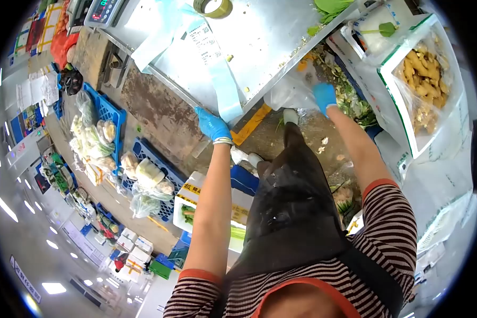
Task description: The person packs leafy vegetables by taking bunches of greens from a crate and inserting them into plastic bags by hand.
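Note:
My left hand (214, 126), in a blue glove, rests at the near edge of the metal table (265, 58), its fingers stretched along the rim. Beside it a strip of pale blue plastic film (225, 87) hangs toward the table's corner; a printed white label (204, 42) lies on the film. To the right and lower down, my right hand (324, 99), also gloved in blue, is closed on a crumpled clear plastic bag (290, 93). That bag hangs beside the table, above the floor. Its contents cannot be made out.
A tape roll (221, 11), leafy greens (331, 8) and a digital scale (103, 11) are on the table. At right stands a foam box (403, 100) with bagged ginger (425, 77). Vegetable scraps (355, 103) litter the floor. Blue pallets (108, 114) with bagged vegetables stand left.

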Action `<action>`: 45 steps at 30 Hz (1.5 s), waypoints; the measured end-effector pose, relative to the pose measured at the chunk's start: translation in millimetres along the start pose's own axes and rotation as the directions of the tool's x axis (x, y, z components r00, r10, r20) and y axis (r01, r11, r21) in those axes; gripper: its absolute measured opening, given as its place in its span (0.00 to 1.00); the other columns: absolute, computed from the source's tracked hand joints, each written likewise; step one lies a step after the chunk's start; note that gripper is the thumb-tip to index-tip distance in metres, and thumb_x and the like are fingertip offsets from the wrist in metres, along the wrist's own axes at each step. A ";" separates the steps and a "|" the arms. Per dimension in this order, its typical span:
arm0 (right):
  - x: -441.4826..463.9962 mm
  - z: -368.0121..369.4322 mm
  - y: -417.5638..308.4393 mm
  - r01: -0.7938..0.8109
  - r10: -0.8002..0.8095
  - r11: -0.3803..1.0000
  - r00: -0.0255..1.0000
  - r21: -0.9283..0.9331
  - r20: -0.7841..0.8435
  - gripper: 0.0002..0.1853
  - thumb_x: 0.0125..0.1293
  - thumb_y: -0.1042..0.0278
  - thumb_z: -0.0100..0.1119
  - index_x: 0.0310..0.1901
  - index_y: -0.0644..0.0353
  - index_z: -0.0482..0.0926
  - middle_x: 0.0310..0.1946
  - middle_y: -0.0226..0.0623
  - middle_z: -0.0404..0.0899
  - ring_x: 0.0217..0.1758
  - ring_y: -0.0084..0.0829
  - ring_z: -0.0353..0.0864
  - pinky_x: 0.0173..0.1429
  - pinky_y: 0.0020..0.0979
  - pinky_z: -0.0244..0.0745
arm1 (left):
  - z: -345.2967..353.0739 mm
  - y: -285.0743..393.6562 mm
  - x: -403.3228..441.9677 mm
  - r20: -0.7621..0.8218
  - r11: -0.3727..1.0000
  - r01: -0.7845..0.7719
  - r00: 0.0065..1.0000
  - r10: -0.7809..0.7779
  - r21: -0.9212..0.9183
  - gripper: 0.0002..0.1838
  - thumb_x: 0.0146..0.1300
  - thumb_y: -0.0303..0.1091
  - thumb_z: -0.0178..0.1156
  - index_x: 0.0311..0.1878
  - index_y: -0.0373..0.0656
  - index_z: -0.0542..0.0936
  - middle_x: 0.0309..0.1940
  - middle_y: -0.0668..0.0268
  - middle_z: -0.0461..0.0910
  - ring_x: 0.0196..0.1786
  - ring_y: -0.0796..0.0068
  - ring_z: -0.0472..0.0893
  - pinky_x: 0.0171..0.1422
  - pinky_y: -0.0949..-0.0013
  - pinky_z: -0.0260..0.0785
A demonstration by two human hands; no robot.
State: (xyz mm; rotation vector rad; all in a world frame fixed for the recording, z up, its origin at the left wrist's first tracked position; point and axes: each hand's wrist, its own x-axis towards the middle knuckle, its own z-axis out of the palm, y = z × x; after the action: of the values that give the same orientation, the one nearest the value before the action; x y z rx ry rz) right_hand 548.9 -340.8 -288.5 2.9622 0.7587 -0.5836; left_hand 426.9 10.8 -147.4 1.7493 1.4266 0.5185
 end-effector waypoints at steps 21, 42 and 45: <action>-286.3 -41.9 -46.3 0.335 -0.298 0.942 0.837 0.001 0.458 0.08 0.49 0.62 0.63 0.30 0.53 0.85 0.33 0.43 0.83 0.38 0.47 0.84 0.40 0.44 0.78 | -190.6 -155.9 -166.1 0.863 0.808 0.567 0.316 -0.394 0.161 0.37 0.60 0.50 0.67 0.64 0.31 0.70 0.59 0.56 0.76 0.62 0.69 0.73 0.65 0.66 0.66; -318.1 -140.7 -403.1 0.056 -0.401 0.454 0.904 0.889 0.148 0.15 0.66 0.63 0.56 0.51 0.60 0.80 0.45 0.37 0.83 0.42 0.24 0.79 0.48 0.28 0.76 | -438.8 -191.6 -163.6 0.803 0.797 0.450 0.591 0.071 -0.402 0.14 0.65 0.32 0.59 0.52 0.37 0.81 0.43 0.70 0.80 0.48 0.78 0.77 0.54 0.72 0.70; -276.8 -138.6 -369.9 -0.064 -0.374 -0.018 0.926 0.998 0.053 0.16 0.70 0.65 0.48 0.53 0.63 0.78 0.49 0.38 0.81 0.51 0.30 0.79 0.59 0.33 0.73 | -519.5 -256.9 -119.2 0.584 0.368 0.586 0.801 -0.130 -0.722 0.14 0.68 0.26 0.51 0.54 0.34 0.77 0.46 0.62 0.80 0.46 0.73 0.77 0.53 0.71 0.70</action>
State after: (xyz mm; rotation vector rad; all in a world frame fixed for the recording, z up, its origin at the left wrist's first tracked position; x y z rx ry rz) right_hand 199.5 -125.4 -35.3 3.5794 0.8325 -2.6667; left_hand -147.2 76.9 -20.7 0.5547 0.8658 0.4450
